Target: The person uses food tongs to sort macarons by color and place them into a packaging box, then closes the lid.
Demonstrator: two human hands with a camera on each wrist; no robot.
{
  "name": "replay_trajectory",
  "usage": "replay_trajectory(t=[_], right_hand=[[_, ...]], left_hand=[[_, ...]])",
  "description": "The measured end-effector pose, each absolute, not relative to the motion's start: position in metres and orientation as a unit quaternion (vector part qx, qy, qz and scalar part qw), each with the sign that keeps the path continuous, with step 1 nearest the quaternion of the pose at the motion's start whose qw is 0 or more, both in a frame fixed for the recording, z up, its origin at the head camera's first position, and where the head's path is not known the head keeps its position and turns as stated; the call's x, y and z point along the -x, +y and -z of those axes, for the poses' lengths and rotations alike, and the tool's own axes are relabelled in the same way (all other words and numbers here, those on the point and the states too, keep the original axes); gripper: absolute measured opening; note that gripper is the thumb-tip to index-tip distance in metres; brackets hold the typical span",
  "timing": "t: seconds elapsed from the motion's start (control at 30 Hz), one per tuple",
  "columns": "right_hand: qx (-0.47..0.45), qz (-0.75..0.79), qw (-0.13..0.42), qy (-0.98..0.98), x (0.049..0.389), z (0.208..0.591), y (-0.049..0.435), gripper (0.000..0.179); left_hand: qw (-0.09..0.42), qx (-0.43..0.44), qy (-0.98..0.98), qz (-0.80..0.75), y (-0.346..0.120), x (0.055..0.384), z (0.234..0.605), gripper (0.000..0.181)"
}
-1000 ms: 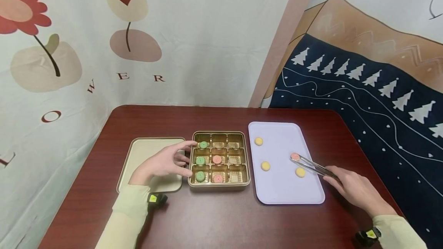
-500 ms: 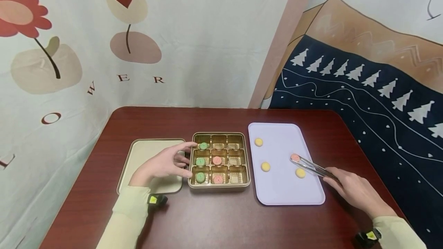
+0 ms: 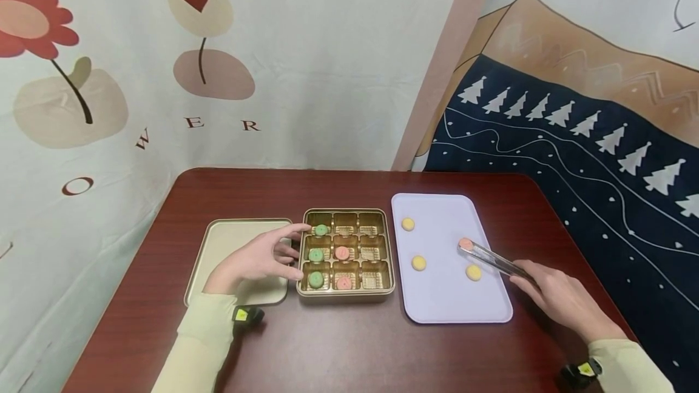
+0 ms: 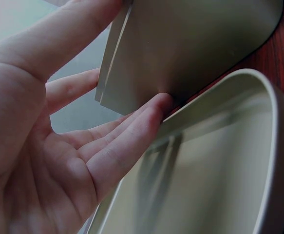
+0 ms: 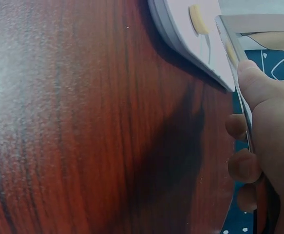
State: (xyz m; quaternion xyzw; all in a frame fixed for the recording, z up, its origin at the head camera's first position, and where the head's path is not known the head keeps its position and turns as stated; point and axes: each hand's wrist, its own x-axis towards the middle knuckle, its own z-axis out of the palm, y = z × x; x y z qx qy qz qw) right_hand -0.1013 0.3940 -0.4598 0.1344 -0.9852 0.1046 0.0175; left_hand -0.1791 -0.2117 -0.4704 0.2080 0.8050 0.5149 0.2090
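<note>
My left hand [image 3: 256, 258] rests against the left side of a gold tin [image 3: 346, 299], thumb and index finger spread along its edge. In the left wrist view several fingertips touch the tin's outer wall [image 4: 180, 44]. The tin's divided insert holds green macaron-like pieces [image 3: 316, 279] in the left column and pink ones [image 3: 341, 253] in the middle column. My right hand [image 3: 562, 296] grips metal tweezers [image 3: 494, 259], whose tips pinch a pink macaron-like piece [image 3: 465, 244] over the lavender tray [image 3: 442, 305]. The right wrist view cuts off the pink piece.
Several yellow round pieces [image 3: 418, 262] lie on the lavender tray, one just below the tweezers. A shallow gold lid [image 3: 235, 232] lies left of the tin, partly under my left forearm and hand. Everything stands on a dark red wooden table [image 3: 349, 350].
The tweezers' arms have come together on the pink piece, which now sits slightly higher in the view. My left hand and the tin have stayed in place.
</note>
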Motion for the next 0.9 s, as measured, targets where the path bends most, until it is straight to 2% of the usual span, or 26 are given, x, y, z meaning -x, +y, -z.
replay_trajectory(t=[0.43, 0.9], right_hand=[[-0.146, -0.108, 0.055, -0.982, 0.109, 0.448, 0.388, 0.035], [-0.141, -0.107, 0.042, -0.983, 0.116, 0.438, 0.377, 0.037]], left_hand=[[0.211, -0.205, 0.806, -0.514, -0.211, 0.18, 0.47, 0.1], [0.209, -0.207, 0.805, -0.516, -0.211, 0.18, 0.471, 0.1]])
